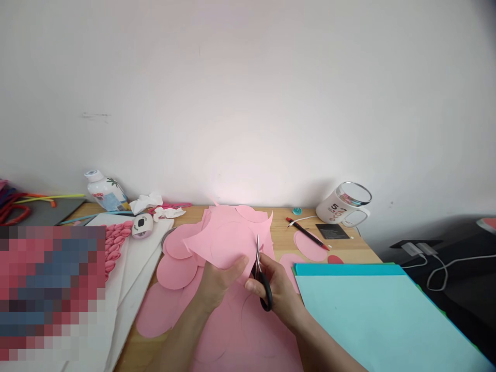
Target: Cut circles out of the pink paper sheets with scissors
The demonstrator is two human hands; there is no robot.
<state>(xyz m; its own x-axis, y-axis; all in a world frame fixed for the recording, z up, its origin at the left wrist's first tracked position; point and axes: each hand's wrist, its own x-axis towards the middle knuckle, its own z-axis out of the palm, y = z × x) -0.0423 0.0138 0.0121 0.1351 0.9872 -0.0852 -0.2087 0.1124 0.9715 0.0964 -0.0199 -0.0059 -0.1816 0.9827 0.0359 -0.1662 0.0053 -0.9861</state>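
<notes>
My left hand [225, 279] pinches a piece of pink paper [228, 235] from below, its thumb lying on top. A faint round outline is drawn on this piece, and its corners stick out in points. In my right hand [279, 287] is a pair of scissors [265, 289] with black handles, blades pointing up at the paper's right edge. Whether the blades are parted is hard to tell. Pink paper circles [177, 271] lie to the left of my hands. Under them spreads a larger pink sheet [248, 336] with curved pencil lines.
On the right lie light-blue sheets [372, 315], with a black and red pencil [308, 234] and a white mug [339, 204] behind. Left are white boards [134, 279], a small white device [142, 226], crumpled tissue [146, 202] and a bottle [105, 190]. A wall stands behind the wooden table [143, 356].
</notes>
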